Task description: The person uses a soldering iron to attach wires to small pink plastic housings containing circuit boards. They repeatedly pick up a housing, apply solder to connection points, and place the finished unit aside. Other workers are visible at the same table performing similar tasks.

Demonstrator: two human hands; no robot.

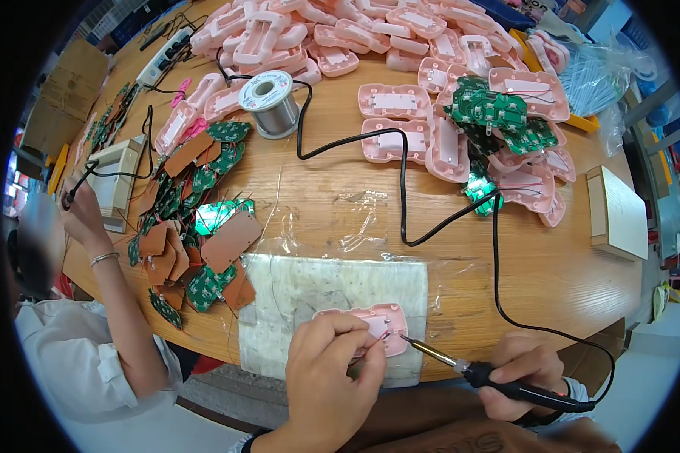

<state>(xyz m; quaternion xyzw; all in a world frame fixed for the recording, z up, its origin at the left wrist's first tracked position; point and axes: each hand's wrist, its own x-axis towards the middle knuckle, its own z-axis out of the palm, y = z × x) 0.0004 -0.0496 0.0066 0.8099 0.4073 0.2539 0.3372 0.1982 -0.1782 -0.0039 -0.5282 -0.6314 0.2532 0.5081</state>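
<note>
My right hand (pixel 525 374) is closed around the black handle of a soldering iron (pixel 431 352), whose metal tip points left. The tip reaches the right part of a pink plastic shell (pixel 393 321) lying on a pale mat (pixel 279 291). My left hand (pixel 332 377) pinches thin red and dark wires (pixel 379 340) over the shell, thumb against fingers. The hand covers the shell's lower left part. Whether the tip touches a metal contact or a wire end is too small to tell.
A solder spool (pixel 268 106) stands beyond the mat. Green circuit boards (pixel 208 287) pile up at left, pink shells (pixel 453 151) with boards at right. The iron's black cord (pixel 405 189) winds across the table (pixel 325 181). A co-worker's arm (pixel 125 317) reaches in at left.
</note>
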